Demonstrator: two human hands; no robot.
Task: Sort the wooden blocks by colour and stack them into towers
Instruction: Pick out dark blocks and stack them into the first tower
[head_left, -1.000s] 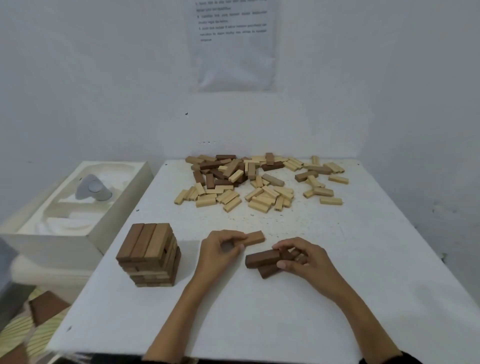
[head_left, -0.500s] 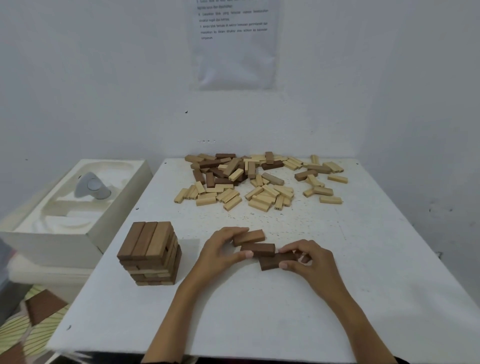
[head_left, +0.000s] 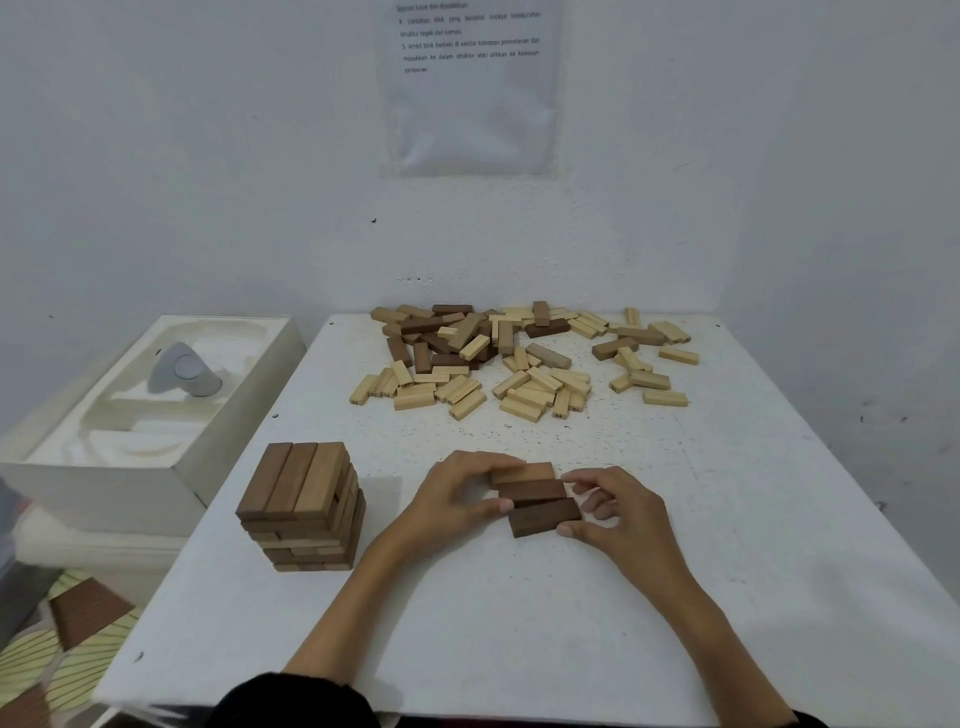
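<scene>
Just below the middle of the frame, three brown blocks (head_left: 535, 496) lie side by side with their long faces touching, one lighter brown at the back and two darker ones nearer the camera. They seem to rest on the white table (head_left: 727, 519), though the hands hide their ends. The left hand (head_left: 457, 499) curls round the left ends of the row, its fingers over the far block and its thumb against the near side. The right hand (head_left: 618, 514) closes on the right ends, with its forefinger by the far block and its thumb on the nearest one. So both hands pinch the same row between them. To the left of the hands, well apart from them, stands a brown tower (head_left: 301, 506) of several crosswise layers, with three blocks on top running away from the camera. Across the far part of the table, above the middle of the frame, spreads a loose pile of blocks (head_left: 519, 358), pale ones mostly along its front and right, darker ones heaped at its left and rear. At the left of the frame, beside the table, sits a white box (head_left: 104, 483) with a moulded insert holding a grey object (head_left: 182, 371). A printed sheet (head_left: 472, 88) hangs on the wall at top centre.
</scene>
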